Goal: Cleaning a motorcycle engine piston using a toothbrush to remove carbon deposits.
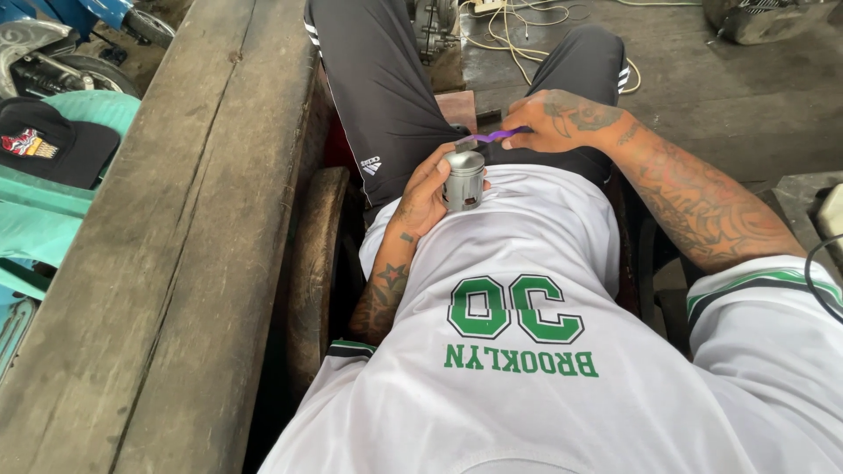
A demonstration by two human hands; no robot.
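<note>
Holding a small grey metal cylinder, a piston-like part with grooves round its upper edge (464, 180), we keep it upright against our white jersey (527, 351), just above the lap. Our left hand (428, 189) wraps it from the side, fingers curled round its wall and the thumb near its top rim. Our right hand (553, 118) is closed round a thin purple-handled tool (496, 135), whose pale tip rests at the top edge of the cylinder; we cannot tell what kind of tool head it carries.

Below the hands in the view lie our legs in black trousers with white side stripes (378, 88), stretched out over a dusty concrete floor (702, 79). Pale cables (518, 35) lie tangled on that floor beyond the knees.

To our left a long bench of worn, cracked wooden planks (176, 246) runs the length of the view, well apart from the cylinder. Past it, a black cap with a coloured patch (48, 140) sits on a turquoise plastic seat (53, 219).
</note>
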